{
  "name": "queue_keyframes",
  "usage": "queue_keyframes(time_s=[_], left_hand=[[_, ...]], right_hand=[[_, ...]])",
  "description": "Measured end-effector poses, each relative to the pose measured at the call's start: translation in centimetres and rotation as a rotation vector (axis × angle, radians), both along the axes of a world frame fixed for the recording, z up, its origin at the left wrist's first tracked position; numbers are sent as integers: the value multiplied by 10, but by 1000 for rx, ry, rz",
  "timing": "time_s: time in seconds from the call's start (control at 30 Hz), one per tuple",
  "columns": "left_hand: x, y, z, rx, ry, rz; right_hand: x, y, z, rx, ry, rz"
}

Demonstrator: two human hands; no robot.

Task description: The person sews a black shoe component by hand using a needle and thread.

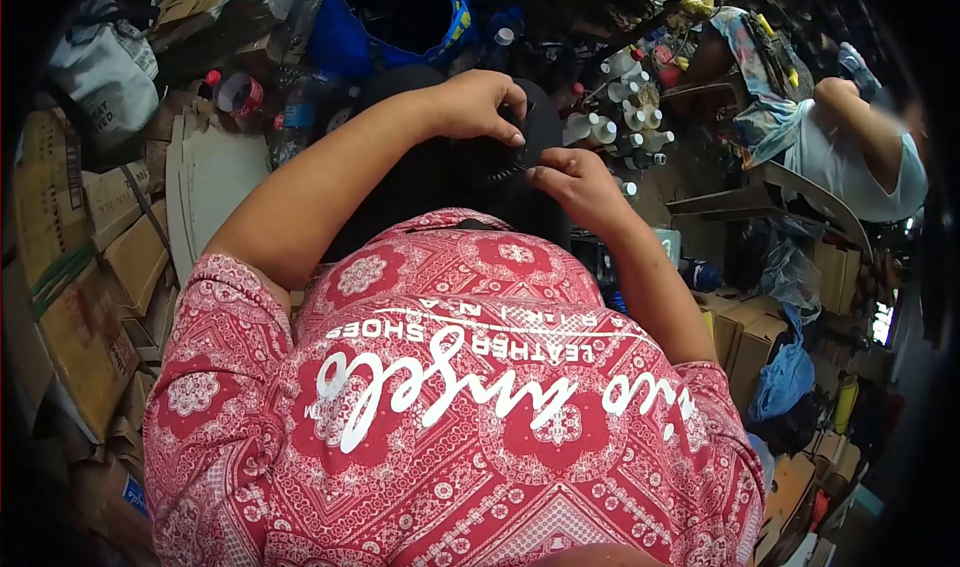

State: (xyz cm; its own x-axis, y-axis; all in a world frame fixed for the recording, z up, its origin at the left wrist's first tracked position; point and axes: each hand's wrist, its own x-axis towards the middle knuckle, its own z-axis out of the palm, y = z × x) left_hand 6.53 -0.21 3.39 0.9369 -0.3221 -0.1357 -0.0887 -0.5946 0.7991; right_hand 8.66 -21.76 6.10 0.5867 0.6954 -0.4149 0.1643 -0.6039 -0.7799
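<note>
Over my dark-clothed lap, my right hand [575, 187] pinches one end of a small dark coiled thing [505, 174], thin like a spring or wire. My left hand [484, 107] is just above and to the left of it, fingers curled with thumb and fingertips near each other. Whatever the left fingers may hold is too small to make out. The two hands are close together but apart. My red patterned shirt [480, 367] fills the lower part of the view.
A blue bag [340, 27] lies open ahead. Several plastic bottles [630, 107] stand to the right of my hands. Flattened cardboard [205, 187] and boxes are at the left. Another person in a white shirt [850, 167] sits at the far right, near a blue plastic bag [785, 377].
</note>
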Motion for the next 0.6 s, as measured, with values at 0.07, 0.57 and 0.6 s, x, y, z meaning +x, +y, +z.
queue_keyframes(time_s=[0.07,0.57,0.6], left_hand=[[0,2,-6,-100,40,19],[7,26,-13,-301,305,-109],[7,26,-13,-302,302,-110]], right_hand=[[-4,-5,-3,35,31,-25],[-1,4,11,28,-442,80],[1,5,10,12,-460,86]])
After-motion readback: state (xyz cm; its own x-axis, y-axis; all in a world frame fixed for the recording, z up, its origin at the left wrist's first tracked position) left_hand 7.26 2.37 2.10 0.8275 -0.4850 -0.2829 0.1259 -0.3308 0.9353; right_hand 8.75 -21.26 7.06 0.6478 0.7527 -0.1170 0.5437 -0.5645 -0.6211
